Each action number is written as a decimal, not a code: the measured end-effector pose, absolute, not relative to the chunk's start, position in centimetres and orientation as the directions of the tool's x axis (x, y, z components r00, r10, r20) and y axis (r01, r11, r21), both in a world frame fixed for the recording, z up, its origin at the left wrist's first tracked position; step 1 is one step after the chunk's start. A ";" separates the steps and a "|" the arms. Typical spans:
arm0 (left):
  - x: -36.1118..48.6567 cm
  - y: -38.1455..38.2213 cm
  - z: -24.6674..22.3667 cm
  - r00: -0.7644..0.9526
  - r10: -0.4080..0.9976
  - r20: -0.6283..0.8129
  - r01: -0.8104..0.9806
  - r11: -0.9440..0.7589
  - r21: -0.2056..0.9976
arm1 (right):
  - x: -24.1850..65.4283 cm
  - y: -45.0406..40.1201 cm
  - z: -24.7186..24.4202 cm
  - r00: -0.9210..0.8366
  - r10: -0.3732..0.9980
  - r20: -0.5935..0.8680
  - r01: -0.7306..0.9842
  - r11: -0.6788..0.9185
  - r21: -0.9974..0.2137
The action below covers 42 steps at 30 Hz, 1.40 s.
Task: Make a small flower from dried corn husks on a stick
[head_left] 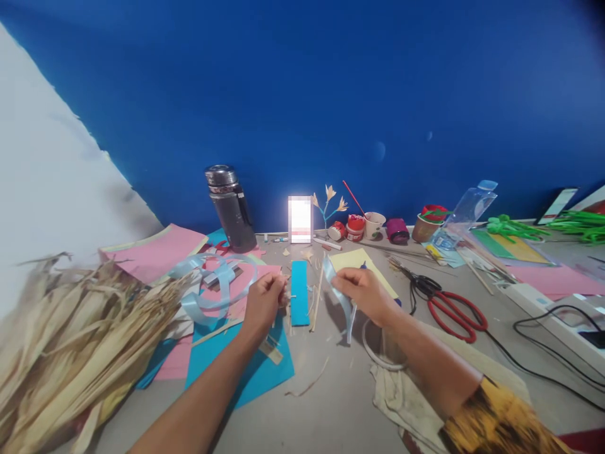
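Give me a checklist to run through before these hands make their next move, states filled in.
1. Light blue ribbon gripped by the right hand: ok, pinched between thumb and fingers.
2. Left hand holding something: cannot tell; the fingers are pinched together, but anything in them is too small to make out.
3. Blue strip between the hands: ok, lying on the table.
4. Area around that strip free of scraps: not ok, thin pieces lie beside it.
5. Red-handled scissors out of the hands: ok, lying beyond the right hand.
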<state>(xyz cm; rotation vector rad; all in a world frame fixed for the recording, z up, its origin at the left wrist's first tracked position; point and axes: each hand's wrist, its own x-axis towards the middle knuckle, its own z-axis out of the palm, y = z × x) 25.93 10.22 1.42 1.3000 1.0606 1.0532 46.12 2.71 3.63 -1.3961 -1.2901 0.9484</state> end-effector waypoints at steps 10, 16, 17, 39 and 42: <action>26.3 9.8 0.9 0.269 0.950 0.157 0.158 -0.205 0.966 | 47.3 3.3 3.2 0.293 0.954 0.061 0.063 0.045 -0.997; 26.5 9.1 1.6 0.315 0.942 0.117 0.148 -0.170 0.974 | 46.6 3.7 2.5 0.299 0.949 -0.101 -0.101 -0.074 -0.992; 26.4 9.1 1.6 0.322 0.940 0.116 0.143 -0.169 0.975 | 46.5 3.8 2.4 0.296 0.949 -0.106 -0.093 -0.082 -0.992; 26.4 5.5 1.8 0.697 0.655 0.291 0.455 -0.718 0.526 | 47.5 4.5 0.0 0.350 0.912 0.212 0.714 -0.113 -0.691; 25.1 8.5 2.3 0.420 0.824 0.380 0.494 -0.559 0.666 | 47.9 4.6 0.9 0.344 0.911 0.225 0.663 -0.066 -0.746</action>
